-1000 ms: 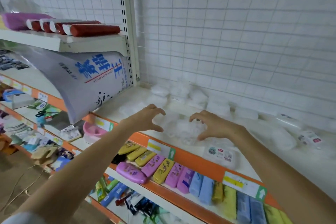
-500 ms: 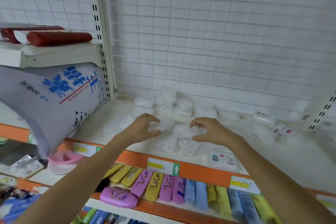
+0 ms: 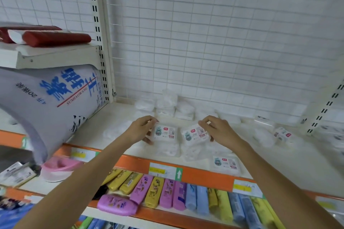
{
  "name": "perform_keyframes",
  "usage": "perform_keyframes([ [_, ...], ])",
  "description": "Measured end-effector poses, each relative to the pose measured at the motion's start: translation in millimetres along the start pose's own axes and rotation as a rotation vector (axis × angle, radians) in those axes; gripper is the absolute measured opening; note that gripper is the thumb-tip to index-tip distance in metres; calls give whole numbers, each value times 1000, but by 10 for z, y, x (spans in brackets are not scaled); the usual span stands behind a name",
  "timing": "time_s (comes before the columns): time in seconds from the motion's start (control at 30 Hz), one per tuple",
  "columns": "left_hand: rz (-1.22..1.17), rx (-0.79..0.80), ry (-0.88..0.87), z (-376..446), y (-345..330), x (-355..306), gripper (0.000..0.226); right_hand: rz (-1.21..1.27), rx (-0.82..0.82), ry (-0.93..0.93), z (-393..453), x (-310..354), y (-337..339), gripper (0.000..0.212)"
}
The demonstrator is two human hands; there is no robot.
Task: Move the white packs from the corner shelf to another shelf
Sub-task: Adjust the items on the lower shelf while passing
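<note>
Now the left hand (image 3: pixel 140 129) pinches one white pack (image 3: pixel 165 132) and the right hand (image 3: pixel 216 129) another (image 3: pixel 193 134), both tilted label-up just above the corner shelf (image 3: pixel 115 126), so this looks like the pick-up step. Next they likely need lifting clear and carrying to another shelf. More white packs (image 3: pixel 165 106) lie far against the wire grid (image 3: pixel 214 46), and a big printed sack (image 3: pixel 55 98) crowds the left.

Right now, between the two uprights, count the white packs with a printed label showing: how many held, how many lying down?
Held: 2, the left pack in the left hand and the right pack in the right hand
Lying on the corner shelf: 2, the front pack and the far pack
Total: 4
The plain packs behind are too blurred to count.
</note>
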State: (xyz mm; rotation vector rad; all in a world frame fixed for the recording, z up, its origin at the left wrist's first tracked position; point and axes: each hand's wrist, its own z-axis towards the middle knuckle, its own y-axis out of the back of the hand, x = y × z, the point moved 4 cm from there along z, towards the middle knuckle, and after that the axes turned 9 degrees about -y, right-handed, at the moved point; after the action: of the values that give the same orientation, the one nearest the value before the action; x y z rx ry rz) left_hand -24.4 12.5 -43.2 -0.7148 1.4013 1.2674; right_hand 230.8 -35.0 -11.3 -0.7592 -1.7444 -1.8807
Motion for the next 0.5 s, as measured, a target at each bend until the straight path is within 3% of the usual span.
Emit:
perform_keyframes([
  [0.2, -51, 60, -7, -54, -26, 43, 20, 58, 40, -58, -9, -105, -23, 21],
  [0.3, -48, 150, -38, -88, -42, 35, 38, 83, 83, -73, -2, -120, -20, 24],
  [0.5, 217, 169, -128, -52, -40, 125, 67, 40, 198, -81, -35, -122, -17, 63],
])
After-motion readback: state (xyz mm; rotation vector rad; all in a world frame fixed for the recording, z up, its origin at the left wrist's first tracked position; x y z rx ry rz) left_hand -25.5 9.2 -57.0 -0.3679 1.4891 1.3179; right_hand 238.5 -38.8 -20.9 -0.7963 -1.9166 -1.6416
